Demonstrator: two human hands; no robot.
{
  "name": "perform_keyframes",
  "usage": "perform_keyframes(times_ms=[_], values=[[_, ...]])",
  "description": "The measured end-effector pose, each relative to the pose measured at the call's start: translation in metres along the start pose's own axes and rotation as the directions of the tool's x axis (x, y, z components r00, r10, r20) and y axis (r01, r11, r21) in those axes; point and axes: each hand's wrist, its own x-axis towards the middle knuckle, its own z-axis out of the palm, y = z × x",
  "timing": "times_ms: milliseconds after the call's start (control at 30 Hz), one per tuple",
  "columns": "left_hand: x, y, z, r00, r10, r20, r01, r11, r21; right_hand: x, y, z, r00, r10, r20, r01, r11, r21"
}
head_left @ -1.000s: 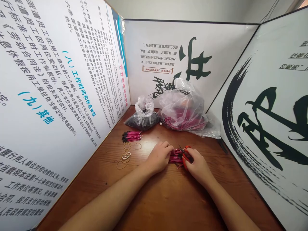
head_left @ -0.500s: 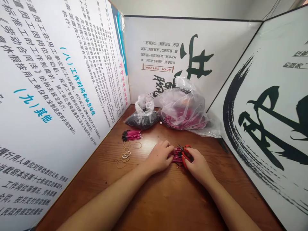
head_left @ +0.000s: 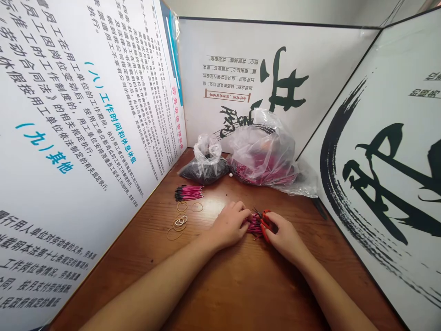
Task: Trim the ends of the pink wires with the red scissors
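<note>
My left hand (head_left: pixel 231 224) is closed round the left end of a bunch of pink wires (head_left: pixel 254 224) lying on the wooden table. Red-handled scissors or pliers (head_left: pixel 267 224) are in my right hand (head_left: pixel 283 234), their metal tips pointing left over the right end of the bunch. Part of the bunch is hidden under my left fingers. Farther back on the left lies another pile of pink wires with black ends (head_left: pixel 189 193). Several rubber bands (head_left: pixel 180 220), tan and white, rest in front of that pile.
At the back stand a clear bag of black pieces (head_left: pixel 204 169) and a larger clear bag of pink wires (head_left: pixel 263 161). A small white piece (head_left: pixel 230 175) lies between them. Printed panels (head_left: pixel 220 46) enclose the table (head_left: pixel 220 294) on the left, back and right.
The view has shifted slightly. Both hands stay in nearly the same place, with the tool tips still at the bunch.
</note>
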Motion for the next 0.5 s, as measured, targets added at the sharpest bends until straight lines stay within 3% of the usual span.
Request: perform_keyframes(times_ms=[267, 500], values=[[-0.0006, 0.0013, -0.0001, 1.000, 0.005, -0.013, -0.005, 1.000, 0.015, -0.0010, 0.0000, 0.0003, 1.000, 0.022, -0.004, -0.022, 0.999, 0.037], [-0.0001, 0.0027, -0.0014, 1.000, 0.014, -0.015, -0.014, 0.999, 0.031, -0.0061, 0.0034, -0.0003, 0.996, 0.086, -0.037, -0.078, 0.982, 0.173]])
